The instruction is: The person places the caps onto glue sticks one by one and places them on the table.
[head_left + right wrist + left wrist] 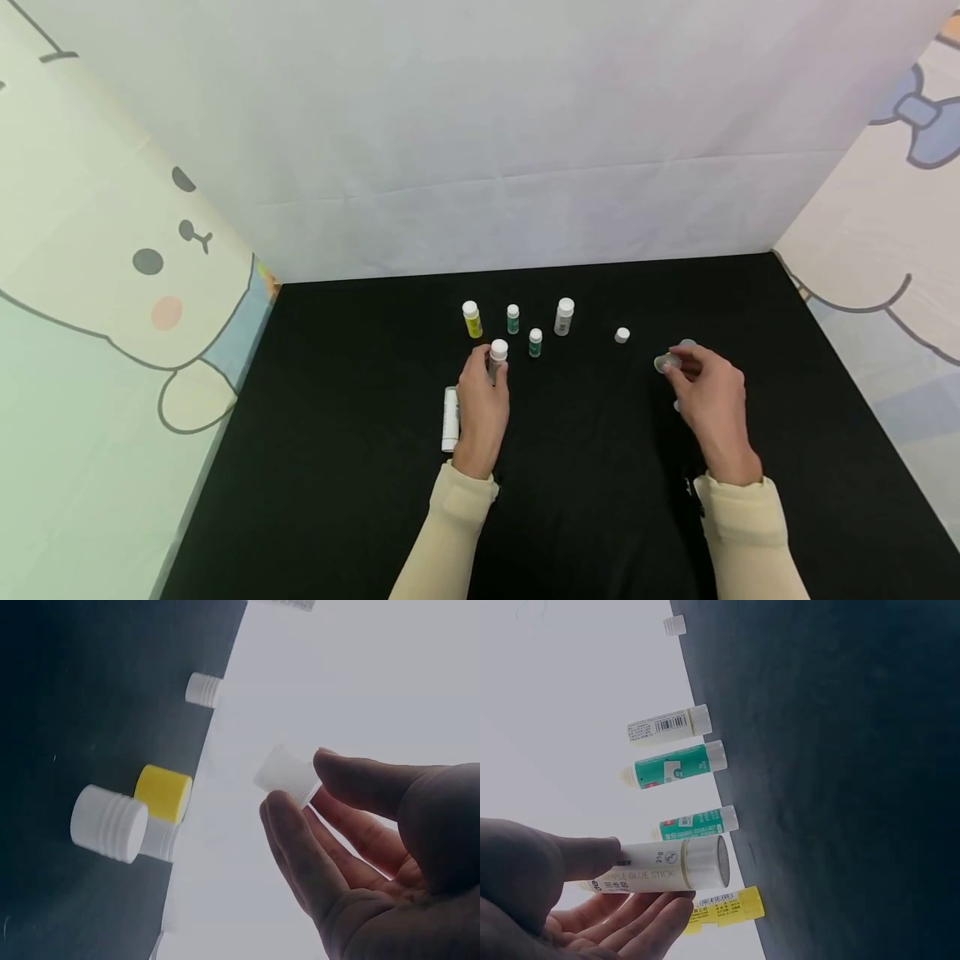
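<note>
My left hand (482, 408) grips a white glue stick (656, 868) upright, thumb on one side and fingers on the other. Its grey-ended base is off the black table. Between thumb and fingertips, my right hand (712, 400) pinches a small ribbed white cap (287, 776), raised above the tabletop. Near that hand, a larger white cap (109, 823) and a yellow cap (163, 793) rest on the table; from the head view the hand partly covers this group. Another white cap (622, 335) lies to its left.
Beyond my left hand stand a yellow glue stick (472, 320), two green glue sticks (513, 320) and a white glue stick (564, 317). A white tube (450, 419) lies left of that hand. A pale curtain (510, 217) rises behind the black table (360, 500).
</note>
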Motion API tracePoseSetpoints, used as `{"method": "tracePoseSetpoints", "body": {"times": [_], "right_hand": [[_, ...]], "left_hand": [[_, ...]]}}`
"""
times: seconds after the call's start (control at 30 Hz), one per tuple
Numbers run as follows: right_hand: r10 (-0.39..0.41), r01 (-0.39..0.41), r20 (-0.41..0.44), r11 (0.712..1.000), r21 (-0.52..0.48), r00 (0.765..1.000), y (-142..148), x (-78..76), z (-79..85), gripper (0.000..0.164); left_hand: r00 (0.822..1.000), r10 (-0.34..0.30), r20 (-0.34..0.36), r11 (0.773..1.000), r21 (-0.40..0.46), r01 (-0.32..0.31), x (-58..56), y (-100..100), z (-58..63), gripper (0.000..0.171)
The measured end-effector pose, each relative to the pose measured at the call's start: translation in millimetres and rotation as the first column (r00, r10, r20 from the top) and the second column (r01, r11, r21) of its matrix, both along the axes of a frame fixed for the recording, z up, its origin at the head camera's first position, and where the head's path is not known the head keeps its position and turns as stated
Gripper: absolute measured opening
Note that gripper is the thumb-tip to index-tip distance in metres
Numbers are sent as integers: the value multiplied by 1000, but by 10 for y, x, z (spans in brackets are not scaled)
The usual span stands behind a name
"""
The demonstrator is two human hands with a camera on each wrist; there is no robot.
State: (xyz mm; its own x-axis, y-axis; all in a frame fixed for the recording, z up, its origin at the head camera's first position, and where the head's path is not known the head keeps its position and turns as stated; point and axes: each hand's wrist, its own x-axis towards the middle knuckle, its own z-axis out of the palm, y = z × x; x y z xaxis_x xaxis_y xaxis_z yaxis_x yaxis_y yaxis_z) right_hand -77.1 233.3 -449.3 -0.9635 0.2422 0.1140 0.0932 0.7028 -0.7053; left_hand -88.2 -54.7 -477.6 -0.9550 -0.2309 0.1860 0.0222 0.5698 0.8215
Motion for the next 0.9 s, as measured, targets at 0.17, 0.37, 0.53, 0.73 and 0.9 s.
{"method": "tracePoseSetpoints", "body": {"times": [0.17,0.37,0.53,0.73,0.9], "right_hand": [[27,-27,-21,1000,10,999,-81,1,15,27],[75,-75,-44,997,-4,996,-239,-5,47,27],[128,-130,-76,991,-27,989,-412,-2,66,26],[189,-193,-84,980,-47,978,-599,-4,68,25],[224,-228,-61,972,-60,973,-704,2,69,25]], "left_hand": [[1000,-17,19,1000,-13,17,51,1,-8,29],[999,-35,21,999,-32,35,104,35,-12,29],[998,-46,42,998,-47,48,162,76,-24,30],[998,-52,43,997,-56,55,220,101,-18,29],[997,-63,42,996,-61,66,255,102,-15,28]]}}
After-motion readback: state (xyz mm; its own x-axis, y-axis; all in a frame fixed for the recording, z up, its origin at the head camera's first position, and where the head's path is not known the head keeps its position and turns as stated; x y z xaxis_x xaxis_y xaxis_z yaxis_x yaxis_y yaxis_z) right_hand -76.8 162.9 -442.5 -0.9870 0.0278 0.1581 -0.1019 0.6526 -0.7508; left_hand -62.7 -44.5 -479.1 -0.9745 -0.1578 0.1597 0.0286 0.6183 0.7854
